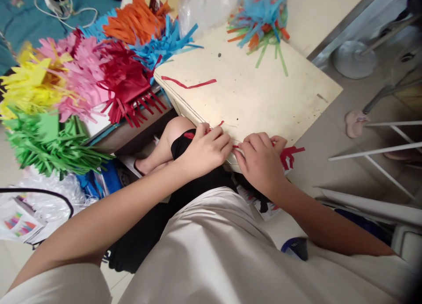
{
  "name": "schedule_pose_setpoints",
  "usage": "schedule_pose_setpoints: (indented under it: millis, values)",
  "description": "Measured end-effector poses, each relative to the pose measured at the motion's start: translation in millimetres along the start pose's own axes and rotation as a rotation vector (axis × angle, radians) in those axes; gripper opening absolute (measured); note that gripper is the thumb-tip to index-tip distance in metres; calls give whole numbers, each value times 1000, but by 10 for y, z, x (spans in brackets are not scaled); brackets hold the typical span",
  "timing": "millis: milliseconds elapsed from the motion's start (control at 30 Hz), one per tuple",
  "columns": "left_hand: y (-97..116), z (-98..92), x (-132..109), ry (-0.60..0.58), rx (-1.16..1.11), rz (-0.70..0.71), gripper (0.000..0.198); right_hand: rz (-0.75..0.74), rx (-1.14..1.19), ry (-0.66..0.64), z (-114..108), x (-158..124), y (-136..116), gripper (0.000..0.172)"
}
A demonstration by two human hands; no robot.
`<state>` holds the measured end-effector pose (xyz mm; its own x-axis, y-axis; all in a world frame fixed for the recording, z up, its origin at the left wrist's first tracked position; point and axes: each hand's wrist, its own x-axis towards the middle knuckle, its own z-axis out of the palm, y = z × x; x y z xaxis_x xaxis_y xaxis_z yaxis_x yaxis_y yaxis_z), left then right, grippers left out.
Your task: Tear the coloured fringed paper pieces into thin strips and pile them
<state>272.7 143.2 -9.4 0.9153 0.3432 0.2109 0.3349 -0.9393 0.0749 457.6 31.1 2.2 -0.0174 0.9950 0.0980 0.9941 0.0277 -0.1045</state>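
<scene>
My left hand (pixel 206 149) and my right hand (pixel 260 161) meet at the near edge of a cream board (pixel 250 93). Both have their fingers curled and pinched on a piece of red fringed paper (pixel 290 155). Its cut strips stick out to the right of my right hand, and a sliver of red shows between the two hands. A loose red paper strip (pixel 187 83) lies on the board farther away. My bare knee (pixel 176 130) shows just left of my left hand.
Piles of fringed paper lie at the left: yellow (pixel 29 82), pink (pixel 79 75), red (pixel 127 82), green (pixel 49 143), orange (pixel 135 20), blue (pixel 165 42). A mixed blue, orange and green bundle (pixel 262 18) sits at the board's far edge. White rods (pixel 379 150) stand at the right.
</scene>
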Motion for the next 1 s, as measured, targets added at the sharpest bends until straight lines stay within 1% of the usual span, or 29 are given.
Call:
schedule_pose_setpoints:
  millis: [100,167,233,300,367,400,433,467,500,533,567,633,700,800,900,1000]
  values:
    - [-17,-131,-153,-3,-138,-165,27,-84,67,-98,-89,154,-41,32]
    - [-68,-229,-301,-34,-273,-248,26,-186,155,-213,-157,329,-63,33]
    - [-152,-327,-458,-72,-426,-278,26,-294,298,-360,-204,579,-86,30]
    - [-256,-422,-604,-90,-600,-287,23,-368,495,-578,-224,897,-127,23]
    - [-362,-518,-734,-70,-793,-346,17,-415,701,-853,-230,1248,-210,21]
    - [-412,-566,-796,-61,-913,-390,14,-439,784,-981,-235,1417,-271,24]
    - [-458,-613,-857,-55,-1053,-437,15,-467,849,-1078,-242,1572,-346,29]
    - [-500,-657,-920,-42,-1206,-483,20,-498,895,-1138,-249,1705,-431,34]
    - [-539,-696,-986,-20,-1364,-521,27,-523,932,-1164,-255,1812,-525,39]
    - [-576,-727,-1053,22,-1513,-552,35,-532,977,-1158,-255,1892,-624,44]
    - [-612,-748,-1120,92,-1635,-582,42,-525,1039,-1128,-246,1945,-724,49]
    - [-688,-753,-1250,281,-1766,-643,51,-471,1222,-1044,-192,1987,-918,56]
    - [-769,-712,-1359,456,-1802,-693,53,-405,1436,-978,-97,1976,-1088,58]
    - [-876,-583,-1449,651,-1846,-719,54,-294,1681,-915,76,1937,-1284,54]
    - [-912,-428,-1438,774,-1897,-728,55,-149,1804,-841,225,1908,-1390,55]
    - [-860,-310,-1362,849,-1927,-781,57,-43,1829,-806,338,1886,-1410,59]
